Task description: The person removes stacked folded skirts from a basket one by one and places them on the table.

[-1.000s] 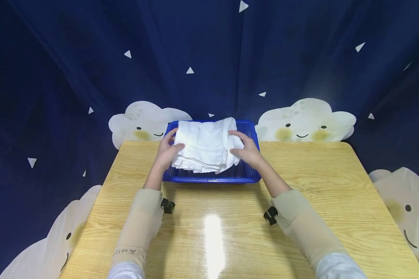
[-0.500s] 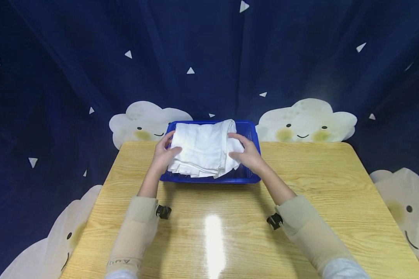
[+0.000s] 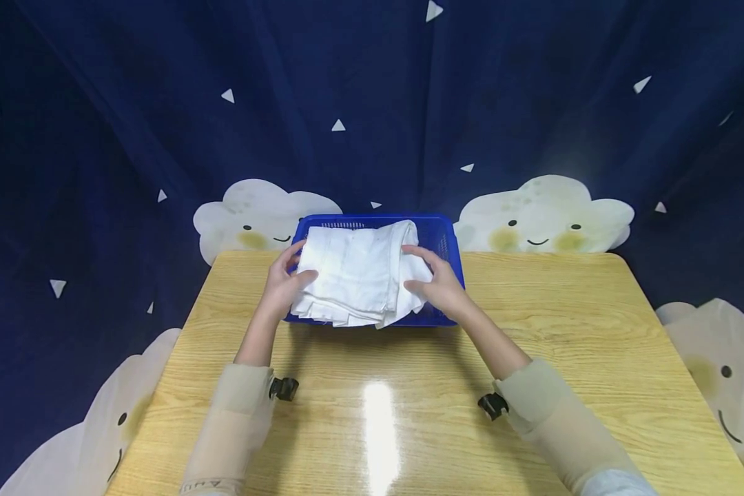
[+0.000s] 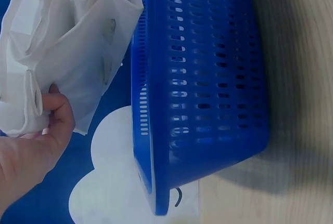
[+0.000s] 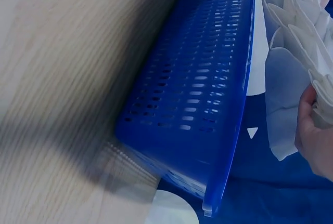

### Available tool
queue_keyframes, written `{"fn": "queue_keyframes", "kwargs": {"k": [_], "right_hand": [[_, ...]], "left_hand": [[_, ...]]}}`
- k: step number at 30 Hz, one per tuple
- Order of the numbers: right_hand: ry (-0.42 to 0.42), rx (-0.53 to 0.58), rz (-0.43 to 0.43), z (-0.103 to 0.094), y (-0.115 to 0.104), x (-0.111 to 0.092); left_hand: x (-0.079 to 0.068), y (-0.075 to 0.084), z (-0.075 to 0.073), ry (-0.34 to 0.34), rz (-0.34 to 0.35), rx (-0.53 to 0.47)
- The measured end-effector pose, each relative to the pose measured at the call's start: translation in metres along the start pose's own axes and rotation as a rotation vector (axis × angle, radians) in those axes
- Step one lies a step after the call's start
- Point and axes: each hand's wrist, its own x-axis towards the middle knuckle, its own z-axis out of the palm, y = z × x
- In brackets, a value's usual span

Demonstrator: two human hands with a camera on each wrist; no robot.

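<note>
A folded bundle of white cloth is held up between both hands, above the blue plastic basket. My left hand grips its left end, the thumb on top and the fingers round the edge. At the right end, my right hand pinches the cloth between thumb and fingers. In the left wrist view, the cloth hangs apart from the basket wall, above its rim. The right wrist view shows several layered folds of the cloth. Most of the basket's inside is hidden under the bundle.
The basket stands at the far edge of a wooden table. Behind the table hangs a dark blue curtain with white triangles and smiling clouds. A small black device sits at each wrist.
Both hands have drawn the white cloth bundle toward the person and slightly left. It now overlaps the basket's front rim, and more of the back rim shows.
</note>
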Motion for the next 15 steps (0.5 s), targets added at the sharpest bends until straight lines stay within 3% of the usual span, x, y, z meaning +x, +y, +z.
{"fn": "queue_keyframes", "kwargs": {"k": [10, 15], "right_hand": [[-0.003, 0.026, -0.005, 0.007, 0.024, -0.002], [-0.001, -0.001, -0.029, 0.012, 0.004, -0.017]], "left_hand": [[-0.011, -0.006, -0.006, -0.008, -0.017, -0.003], [-0.018, -0.010, -0.009, 0.001, -0.020, 0.005]]}}
